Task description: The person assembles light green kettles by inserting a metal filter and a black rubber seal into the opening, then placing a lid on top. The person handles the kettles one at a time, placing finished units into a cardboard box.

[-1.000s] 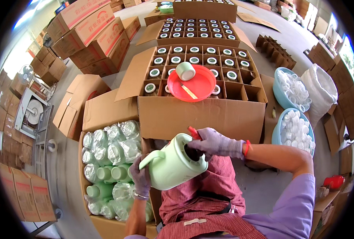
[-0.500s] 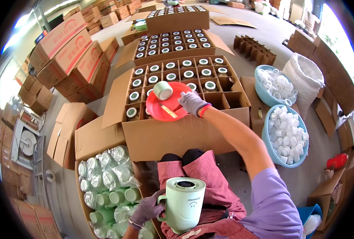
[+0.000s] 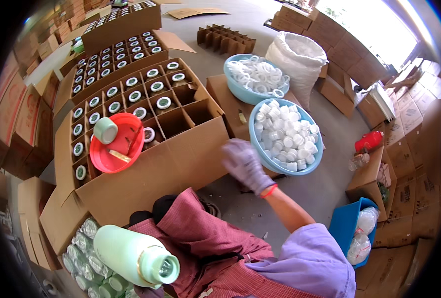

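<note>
My gloved left hand (image 3: 150, 292) shows only in part at the lower edge, under a pale green vacuum flask (image 3: 126, 253) that it holds tilted. The flask's open mouth, with a glassy inside, points to the lower right. Over the floor, just left of a blue tub (image 3: 258, 160) of small white stoppers (image 3: 286, 136), is my gloved right hand (image 3: 246, 166). Its fingers are loose and a little blurred, and I see nothing in them. A red basin (image 3: 126, 126) rests on the near edge of the divided carton (image 3: 176, 149), with a green cup (image 3: 106, 130) and a tan strip (image 3: 119, 156) inside.
White-topped items (image 3: 164, 103) fill many cells of the carton; similar cartons stand behind. A blue tub (image 3: 248, 93) of white rings and a white sack (image 3: 300, 64) stand beyond the stoppers. Wrapped green pieces (image 3: 89, 258) lie at lower left. A blue bin (image 3: 342, 218) stands at right.
My right hand has left the red basin and moved beside the stopper tub. The flask, upright on my lap before, is now tilted and further left. The view has turned right.
</note>
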A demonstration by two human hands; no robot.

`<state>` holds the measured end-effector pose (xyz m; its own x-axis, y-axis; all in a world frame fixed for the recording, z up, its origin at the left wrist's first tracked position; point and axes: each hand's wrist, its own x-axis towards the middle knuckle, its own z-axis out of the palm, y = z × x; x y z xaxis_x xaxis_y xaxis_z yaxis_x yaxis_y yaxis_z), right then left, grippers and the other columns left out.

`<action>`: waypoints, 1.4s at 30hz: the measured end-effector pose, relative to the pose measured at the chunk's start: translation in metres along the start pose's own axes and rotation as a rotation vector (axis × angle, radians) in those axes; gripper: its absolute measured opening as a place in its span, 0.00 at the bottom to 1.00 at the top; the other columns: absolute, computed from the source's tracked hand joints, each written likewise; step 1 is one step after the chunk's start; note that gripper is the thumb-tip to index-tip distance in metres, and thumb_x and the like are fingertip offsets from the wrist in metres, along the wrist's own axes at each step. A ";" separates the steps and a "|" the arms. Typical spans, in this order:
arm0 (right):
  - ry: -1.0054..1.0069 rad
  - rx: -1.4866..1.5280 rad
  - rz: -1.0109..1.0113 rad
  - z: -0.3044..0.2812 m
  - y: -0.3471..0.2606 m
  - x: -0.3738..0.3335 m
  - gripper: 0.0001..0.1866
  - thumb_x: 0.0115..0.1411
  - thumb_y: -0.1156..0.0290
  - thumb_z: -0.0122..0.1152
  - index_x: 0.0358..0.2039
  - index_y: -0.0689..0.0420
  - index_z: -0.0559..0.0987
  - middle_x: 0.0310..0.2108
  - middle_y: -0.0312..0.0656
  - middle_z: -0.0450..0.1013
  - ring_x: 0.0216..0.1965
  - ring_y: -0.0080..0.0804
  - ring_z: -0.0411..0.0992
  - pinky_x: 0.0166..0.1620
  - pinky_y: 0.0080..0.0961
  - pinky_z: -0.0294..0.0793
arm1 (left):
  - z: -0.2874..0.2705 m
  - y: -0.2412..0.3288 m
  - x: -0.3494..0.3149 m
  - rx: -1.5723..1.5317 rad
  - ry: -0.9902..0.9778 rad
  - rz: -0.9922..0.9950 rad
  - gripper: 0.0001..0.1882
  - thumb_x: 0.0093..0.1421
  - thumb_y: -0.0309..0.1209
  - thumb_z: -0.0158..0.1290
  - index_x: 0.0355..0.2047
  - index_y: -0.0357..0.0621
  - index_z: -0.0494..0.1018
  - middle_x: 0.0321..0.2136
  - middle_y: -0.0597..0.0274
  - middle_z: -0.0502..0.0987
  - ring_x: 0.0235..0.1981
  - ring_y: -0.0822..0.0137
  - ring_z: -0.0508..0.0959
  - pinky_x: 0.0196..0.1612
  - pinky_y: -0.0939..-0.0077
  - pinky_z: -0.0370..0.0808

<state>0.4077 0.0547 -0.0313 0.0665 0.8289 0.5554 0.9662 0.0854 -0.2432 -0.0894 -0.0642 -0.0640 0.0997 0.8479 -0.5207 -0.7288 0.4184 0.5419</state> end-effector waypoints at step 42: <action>-0.189 0.823 -0.078 0.053 -0.204 0.094 0.20 0.62 0.61 0.61 0.49 0.62 0.75 0.36 0.55 0.76 0.36 0.54 0.76 0.42 0.42 0.75 | 0.078 -0.020 0.038 -0.256 0.035 0.410 0.13 0.66 0.29 0.45 0.46 0.36 0.73 0.41 0.58 0.80 0.42 0.65 0.81 0.45 0.70 0.82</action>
<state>0.2039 0.1451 0.0282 -0.1061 0.8763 0.4700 0.4720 0.4604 -0.7518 -0.0188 -0.0150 -0.0432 -0.2504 0.9131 -0.3217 -0.8469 -0.0456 0.5298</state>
